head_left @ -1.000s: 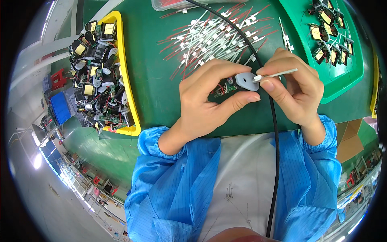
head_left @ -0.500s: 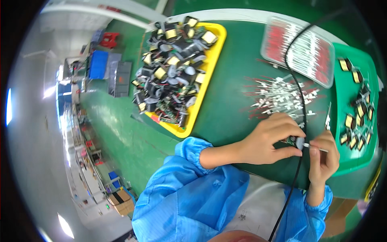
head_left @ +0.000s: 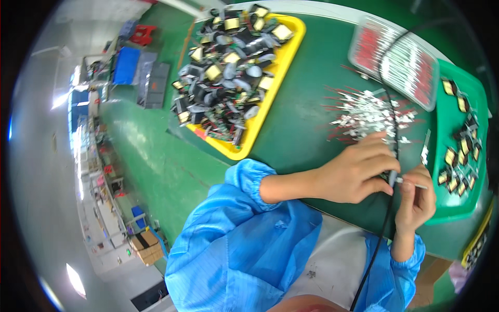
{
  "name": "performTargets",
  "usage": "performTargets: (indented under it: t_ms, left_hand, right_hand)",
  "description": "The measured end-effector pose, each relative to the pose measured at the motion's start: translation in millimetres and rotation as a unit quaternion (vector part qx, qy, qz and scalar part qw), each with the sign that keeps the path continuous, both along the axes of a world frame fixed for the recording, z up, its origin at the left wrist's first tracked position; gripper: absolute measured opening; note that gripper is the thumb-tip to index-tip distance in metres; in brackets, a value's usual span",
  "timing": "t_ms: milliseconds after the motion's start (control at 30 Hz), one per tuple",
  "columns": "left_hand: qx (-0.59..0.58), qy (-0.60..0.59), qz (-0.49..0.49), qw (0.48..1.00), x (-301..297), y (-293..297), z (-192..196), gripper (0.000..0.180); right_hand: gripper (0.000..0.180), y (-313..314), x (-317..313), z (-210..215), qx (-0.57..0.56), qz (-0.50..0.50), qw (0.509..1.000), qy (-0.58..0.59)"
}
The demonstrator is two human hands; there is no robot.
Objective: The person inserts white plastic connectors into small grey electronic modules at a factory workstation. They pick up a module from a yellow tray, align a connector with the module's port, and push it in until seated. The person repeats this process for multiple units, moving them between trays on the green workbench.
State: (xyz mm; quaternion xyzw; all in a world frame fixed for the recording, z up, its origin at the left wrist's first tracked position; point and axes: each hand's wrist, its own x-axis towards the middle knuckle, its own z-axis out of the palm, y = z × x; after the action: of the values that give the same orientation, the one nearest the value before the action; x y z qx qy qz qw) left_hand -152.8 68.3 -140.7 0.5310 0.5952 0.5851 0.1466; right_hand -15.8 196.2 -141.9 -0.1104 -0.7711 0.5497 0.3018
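My left hand (head_left: 358, 171) pinches a small electronic module between thumb and fingers. Its rounded grey disc (head_left: 392, 178) faces right, while most of the module is hidden by my fingers. My right hand (head_left: 417, 203) is closed, thumb against fingers, on a thin white lead (head_left: 416, 184). That lead's left end meets or nearly meets the module; contact cannot be made out. Just beyond my left hand lies a loose heap of red and white connector leads (head_left: 366, 114).
A yellow tray (head_left: 276, 83) heaped with modules (head_left: 228, 73) stands left. Far right are a clear plastic box (head_left: 430, 104) of leads and a green tray (head_left: 460, 210) holding several modules (head_left: 462, 143). A black cable (head_left: 385, 216) hangs across the view, close by my hands.
The view has shifted slightly, so the trays sit a little differently. My left hand has turned, hiding more of the module; both hands keep their grip close together.
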Motion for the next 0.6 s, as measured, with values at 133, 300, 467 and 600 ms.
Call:
performTargets:
  t_ms: [133,300,467,600]
  left_hand:
    - [-0.005,-0.006,0.003,1.0,0,2,10,0.038]
    - [-0.028,0.013,0.001,1.0,3,9,12,0.053]
    - [0.038,0.045,0.119,0.991,-13,-12,57,0.065]
    - [0.28,0.14,0.158,0.936,-34,-67,143,0.058]
  right_hand:
    - [0.018,6,-12,12,0.036,0.017,0.997,0.07]
    - [0.009,7,-3,17,-0.095,0.0,0.994,0.05]
    - [0.015,50,32,32,-0.12,-0.183,0.972,-0.082]
    - [0.035,112,64,24,0.006,-0.391,0.91,-0.136]
